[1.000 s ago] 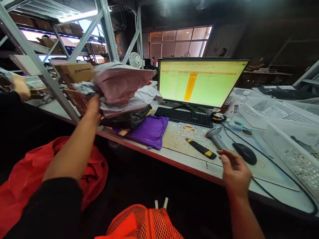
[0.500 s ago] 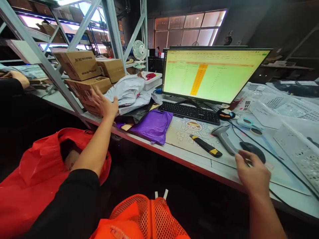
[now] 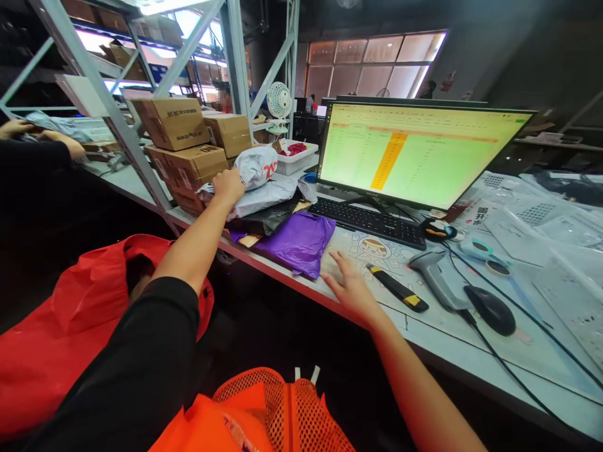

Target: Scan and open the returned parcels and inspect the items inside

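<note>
My left hand (image 3: pixel 228 188) is closed on the near-left end of a whitish plastic mailer bag (image 3: pixel 257 167) with red print, at the top of a pile. Under it lie another white mailer (image 3: pixel 266 193), a black one (image 3: pixel 266 220) and a purple mailer (image 3: pixel 301 243) at the desk's front edge. My right hand (image 3: pixel 349 285) hovers by the right side of the purple mailer, fingers spread, with nothing in it. To its right lie a black and yellow utility knife (image 3: pixel 398 288), a grey barcode scanner (image 3: pixel 438 280) and a black mouse (image 3: pixel 490 309).
Stacked cardboard boxes (image 3: pixel 181 164) stand behind the mailers, beside a metal rack post (image 3: pixel 117 119). A monitor (image 3: pixel 414 154) and keyboard (image 3: pixel 372 221) fill the desk's back. White baskets (image 3: pixel 565 263) stand at right. A red bag (image 3: pixel 94 326) hangs below left; another person's hands (image 3: pixel 61 139) show far left.
My left hand has closed on the top white mailer, which now bunches up and shows red print. My right hand has moved left from beside the mouse and scanner to the purple mailer.
</note>
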`<state>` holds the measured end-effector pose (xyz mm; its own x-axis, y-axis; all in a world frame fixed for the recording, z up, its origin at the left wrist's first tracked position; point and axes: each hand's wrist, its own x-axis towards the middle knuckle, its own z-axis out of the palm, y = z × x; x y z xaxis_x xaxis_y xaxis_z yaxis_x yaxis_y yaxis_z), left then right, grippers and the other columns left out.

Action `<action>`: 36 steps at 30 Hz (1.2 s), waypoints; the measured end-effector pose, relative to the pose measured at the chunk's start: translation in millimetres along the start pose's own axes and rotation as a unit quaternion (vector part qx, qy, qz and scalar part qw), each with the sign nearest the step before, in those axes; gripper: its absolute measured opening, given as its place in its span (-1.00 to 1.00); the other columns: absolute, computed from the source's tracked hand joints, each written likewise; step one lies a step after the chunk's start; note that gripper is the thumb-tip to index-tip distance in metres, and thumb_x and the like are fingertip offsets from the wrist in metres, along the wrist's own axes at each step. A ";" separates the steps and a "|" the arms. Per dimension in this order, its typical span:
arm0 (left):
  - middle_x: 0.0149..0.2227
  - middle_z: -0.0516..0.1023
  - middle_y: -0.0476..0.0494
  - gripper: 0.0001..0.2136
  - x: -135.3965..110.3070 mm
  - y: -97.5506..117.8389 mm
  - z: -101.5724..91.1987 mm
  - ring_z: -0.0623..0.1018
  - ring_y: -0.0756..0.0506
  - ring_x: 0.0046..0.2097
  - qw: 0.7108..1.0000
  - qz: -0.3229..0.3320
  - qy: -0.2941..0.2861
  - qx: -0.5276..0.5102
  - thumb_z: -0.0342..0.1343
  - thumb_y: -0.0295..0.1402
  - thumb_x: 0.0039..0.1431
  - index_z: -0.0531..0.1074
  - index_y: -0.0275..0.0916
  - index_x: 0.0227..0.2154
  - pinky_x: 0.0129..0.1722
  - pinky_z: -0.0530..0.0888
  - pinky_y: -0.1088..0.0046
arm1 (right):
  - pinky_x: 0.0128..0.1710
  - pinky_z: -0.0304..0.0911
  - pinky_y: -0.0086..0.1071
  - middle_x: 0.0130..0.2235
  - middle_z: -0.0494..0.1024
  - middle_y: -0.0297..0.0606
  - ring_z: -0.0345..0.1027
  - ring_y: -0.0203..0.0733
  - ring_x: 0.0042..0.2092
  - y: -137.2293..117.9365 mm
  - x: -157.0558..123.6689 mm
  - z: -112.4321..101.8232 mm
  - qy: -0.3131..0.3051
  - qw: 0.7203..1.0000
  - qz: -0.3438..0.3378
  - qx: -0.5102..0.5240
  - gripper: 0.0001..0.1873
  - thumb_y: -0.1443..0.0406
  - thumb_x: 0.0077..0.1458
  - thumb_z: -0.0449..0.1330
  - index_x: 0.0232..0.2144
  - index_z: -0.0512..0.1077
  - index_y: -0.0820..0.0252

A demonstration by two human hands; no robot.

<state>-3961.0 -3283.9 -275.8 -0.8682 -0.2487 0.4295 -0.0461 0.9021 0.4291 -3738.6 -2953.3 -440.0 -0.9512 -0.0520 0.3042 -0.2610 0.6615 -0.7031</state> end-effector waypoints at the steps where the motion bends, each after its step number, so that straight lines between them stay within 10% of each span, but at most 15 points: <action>1: 0.09 0.56 -0.53 -0.68 1.9 0.5 -6.3 0.45 -0.50 0.24 0.999 -0.005 0.035 -0.012 0.18 -0.43 0.16 0.54 -0.34 -0.01 0.27 0.30 -0.10 | 0.38 0.06 0.11 0.44 0.13 0.09 -0.01 0.19 0.46 -8.2 14.8 18.3 -0.028 0.999 0.010 0.012 -0.25 -0.03 0.26 0.17 0.36 0.23 0.19; 6: -0.01 0.63 -0.35 -0.78 12.8 0.2 -46.7 0.56 -0.31 0.13 0.967 -0.009 0.198 -0.161 0.08 -0.37 0.31 0.56 -0.31 -0.10 0.22 0.40 0.18 | 0.35 -0.01 0.24 0.45 -0.03 0.38 -0.10 0.34 0.47 -28.5 82.7 83.1 -0.037 0.998 0.052 0.017 -0.23 0.06 0.37 0.04 0.42 0.01 0.43; 11: -0.15 0.67 -0.20 -0.67 2.3 13.6 -53.5 0.60 -0.17 0.06 0.869 0.056 0.255 -0.421 0.19 -0.15 0.30 0.58 -0.31 -0.06 0.20 0.45 0.37 | 0.35 0.02 0.18 0.39 0.21 0.17 0.06 0.25 0.43 -27.4 121.6 101.7 -0.011 0.998 0.069 -0.001 -0.32 0.10 0.29 0.19 0.34 0.18 0.28; 16: -0.06 0.68 -0.14 -0.56 -64.6 52.2 -14.8 0.58 -0.18 0.16 0.766 0.050 0.109 -0.632 0.23 -0.01 0.23 0.58 -0.21 0.02 0.21 0.50 0.26 | 0.30 0.15 0.11 0.28 0.39 0.15 0.29 0.16 0.30 -29.6 116.7 73.5 0.004 0.999 0.036 -0.024 -0.25 0.06 0.22 0.24 0.31 0.26 0.40; 21: 0.04 0.66 -0.20 -0.54 -155.0 59.9 52.8 0.60 -0.28 0.14 0.692 -0.074 -0.150 -0.702 0.41 -0.11 0.03 0.60 -0.19 -0.02 0.17 0.55 0.11 | 0.15 0.33 -0.09 0.08 0.59 0.03 0.50 0.04 0.08 -6.0 60.5 -16.8 0.051 0.996 0.038 -0.062 -0.50 0.11 0.29 0.11 0.15 0.44 0.30; 24: -0.04 0.69 -0.25 -0.57 -184.1 56.9 87.7 0.65 -0.31 0.02 0.712 -0.081 -0.276 -0.641 0.41 -0.10 0.02 0.62 -0.24 -0.09 0.11 0.56 0.07 | 0.13 0.32 0.00 0.04 0.57 0.16 0.49 0.16 0.06 30.0 21.9 -83.0 0.160 0.963 0.141 -0.167 -0.48 0.14 0.28 0.07 0.14 0.45 0.36; 28: -0.08 0.68 -0.28 -0.72 -190.3 60.0 108.7 0.62 -0.29 0.03 0.822 -0.006 -0.243 -0.515 0.35 -0.21 0.12 0.59 -0.27 -0.17 0.17 0.47 0.09 | 0.11 0.30 0.06 0.11 0.49 0.35 0.41 0.35 0.14 79.2 -15.2 -139.5 0.189 0.875 0.299 -0.330 -0.32 0.09 0.18 0.18 0.20 0.39 0.50; 32: -0.16 0.66 -0.21 -0.78 -192.1 68.5 103.4 0.61 -0.21 -0.07 0.860 0.044 -0.164 -0.481 0.28 -0.24 0.19 0.54 -0.26 -0.19 0.06 0.49 0.24 | 0.01 0.35 0.04 0.03 0.53 0.38 0.47 0.37 0.07 103.1 -27.7 -146.8 0.058 0.850 0.384 -0.355 -0.31 0.02 0.21 0.18 0.15 0.39 0.53; 36: -0.17 0.68 -0.13 -0.84 -202.2 79.1 89.1 0.62 -0.14 -0.11 0.831 0.070 -0.128 -0.537 0.23 -0.27 0.24 0.55 -0.24 -0.19 -0.02 0.50 0.37 | 0.02 0.36 -0.02 0.07 0.50 0.41 0.47 0.32 0.10 107.5 -14.1 -138.5 0.054 0.843 0.395 -0.361 -0.39 0.17 0.22 0.17 0.17 0.35 0.57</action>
<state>-3833.2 -3130.9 -399.5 -0.9109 0.0402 0.4108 0.4124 0.0471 0.9098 -3730.4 -2777.8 -430.8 -0.7505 0.6609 0.0077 0.6525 0.7427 -0.1504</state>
